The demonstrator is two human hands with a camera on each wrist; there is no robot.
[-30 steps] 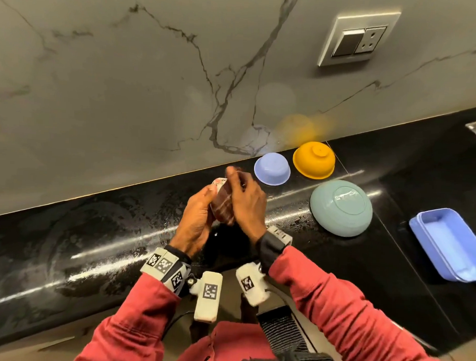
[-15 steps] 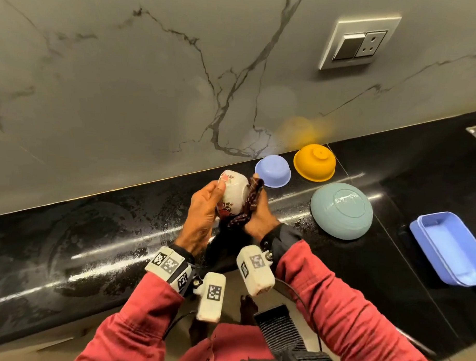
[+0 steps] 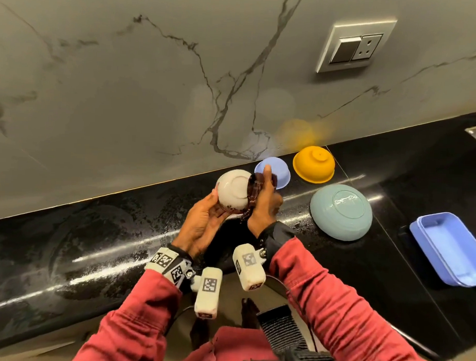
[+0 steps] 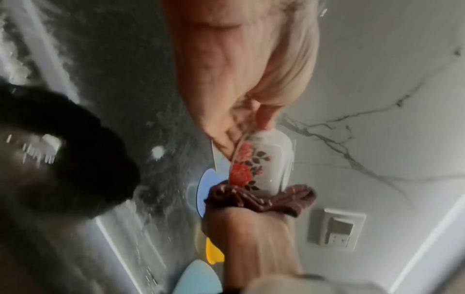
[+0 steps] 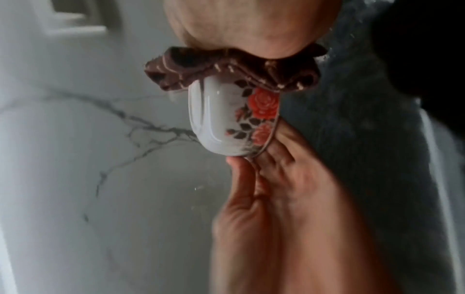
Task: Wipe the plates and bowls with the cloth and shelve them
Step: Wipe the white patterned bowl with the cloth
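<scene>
A small white bowl with red roses (image 3: pixel 233 191) is held above the black counter, its base turned up toward the head camera. My left hand (image 3: pixel 217 206) grips it by the rim from below, thumb on the outer wall. My right hand (image 3: pixel 263 192) holds a bunched brown striped cloth (image 3: pixel 254 193) and presses it against the bowl's right side. The left wrist view shows the bowl (image 4: pixel 264 165) edge-on with the cloth (image 4: pixel 259 197) wrapped over its far rim. Seen from the right wrist, the cloth (image 5: pixel 226 69) caps the bowl (image 5: pixel 226 119) and left fingers (image 5: pixel 276 159) pinch the rim.
Upside down on the counter (image 3: pixel 94 243) to the right stand a lilac bowl (image 3: pixel 281 173), a yellow bowl (image 3: pixel 313 164) and a larger teal bowl (image 3: pixel 341 212). A blue rectangular tray (image 3: pixel 450 247) lies far right. The marble wall carries a switch socket (image 3: pixel 356 46).
The bowl has been turned so its base now faces up. My right hand slid the cloth from over the bowl's front round to its right side.
</scene>
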